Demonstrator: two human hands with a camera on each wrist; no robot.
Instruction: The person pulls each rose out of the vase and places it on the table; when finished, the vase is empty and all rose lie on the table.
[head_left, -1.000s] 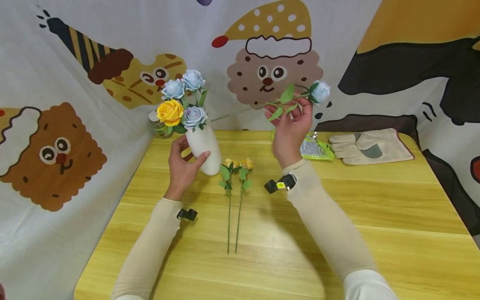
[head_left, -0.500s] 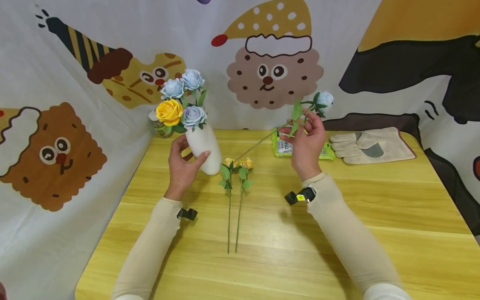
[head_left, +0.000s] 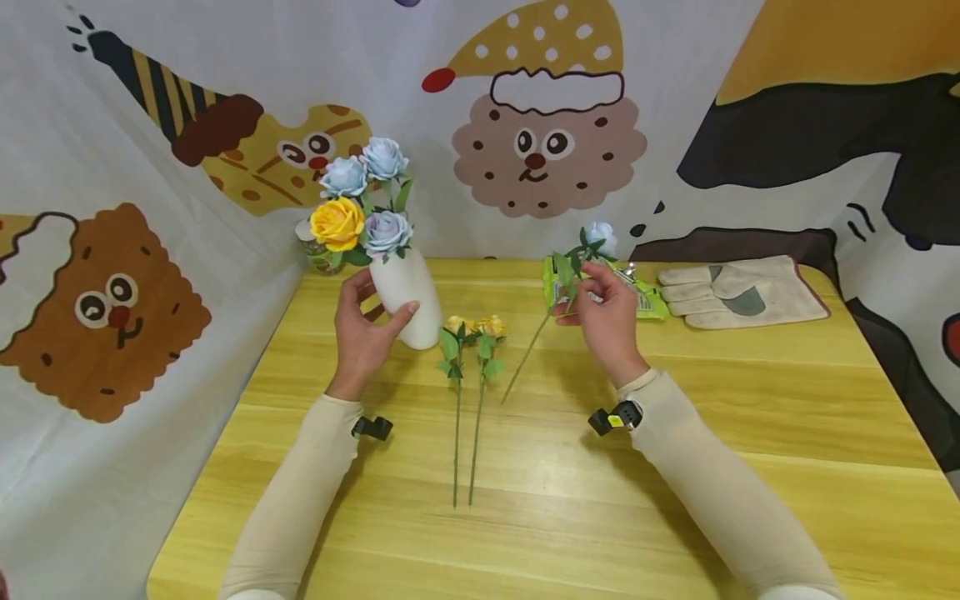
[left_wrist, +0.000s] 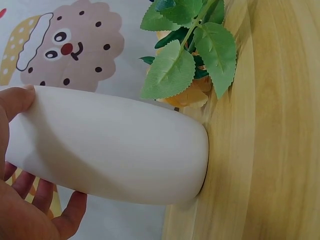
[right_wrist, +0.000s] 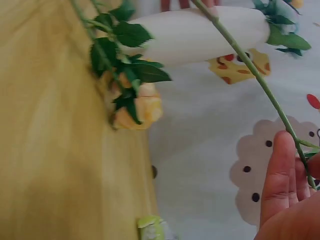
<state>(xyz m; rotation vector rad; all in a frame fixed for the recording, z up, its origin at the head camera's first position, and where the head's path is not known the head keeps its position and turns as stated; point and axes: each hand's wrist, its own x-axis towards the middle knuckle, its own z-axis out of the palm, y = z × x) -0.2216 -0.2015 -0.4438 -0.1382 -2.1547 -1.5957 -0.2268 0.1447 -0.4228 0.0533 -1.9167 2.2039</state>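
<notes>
A person's two bare hands work at a pale yellow wood-grain worktop (head_left: 562, 508), both forearms in beige sleeves (head_left: 705, 475) with a black device at each wrist. The left hand (head_left: 363, 337) has its grip around a smooth, rounded white vase (head_left: 412, 300), thumb on one side and fingers on the other. The vase stands at the left rear of the worktop, its base touching the surface. It holds three pale blue artificial roses (head_left: 387, 234) and one bright yellow artificial rose (head_left: 337, 224).

The right hand (head_left: 607, 323) grips the thin green stem of another pale blue artificial rose (head_left: 600, 239), pinching it a little below the bloom. This bloom points up and away from the person; the stem slants down toward the left.

Between the hands, two yellow-orange artificial roses (head_left: 491, 326) lie side by side, blooms away from the person. Behind the right hand is a bright green printed packet (head_left: 649, 302), with a cream fabric glove (head_left: 746, 293) just beside it. A small jar with a white lid (head_left: 322, 257) sits behind the vase. White cloth printed with cartoon biscuits (head_left: 420, 108) hangs behind.
</notes>
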